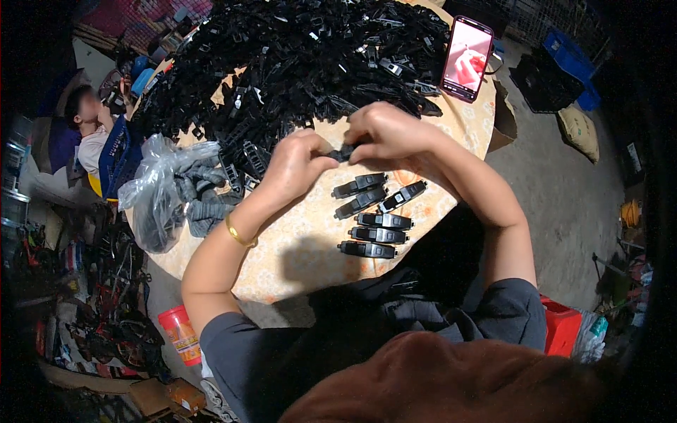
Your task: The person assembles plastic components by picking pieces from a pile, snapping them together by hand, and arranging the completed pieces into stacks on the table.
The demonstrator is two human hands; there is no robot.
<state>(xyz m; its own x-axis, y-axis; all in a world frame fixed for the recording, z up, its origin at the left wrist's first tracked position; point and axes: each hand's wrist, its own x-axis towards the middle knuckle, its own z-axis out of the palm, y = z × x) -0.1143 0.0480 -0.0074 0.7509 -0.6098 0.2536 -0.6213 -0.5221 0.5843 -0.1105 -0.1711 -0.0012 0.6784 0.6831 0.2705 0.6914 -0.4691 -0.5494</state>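
Near the middle of the round table, my left hand (290, 161) and my right hand (386, 134) are both closed on a small black part (343, 153) between their fingertips. My fingers hide much of it, so its exact kind does not show. Just below my right hand lie several dark, slightly curved plastic pieces (381, 235) with small tabs at their ends, most of them set roughly in a column. Beyond my hands spreads a big heap of loose black parts (303, 63), some with shiny metal bits.
A patterned cloth covers the table (296, 264). A clear plastic bag (159, 190) and dark grey cloth bundles (206, 211) lie at its left. A phone (467, 60) with a lit screen stands at the far right edge. Another person (92, 134) is at far left; a red stool (560, 328) is near right.
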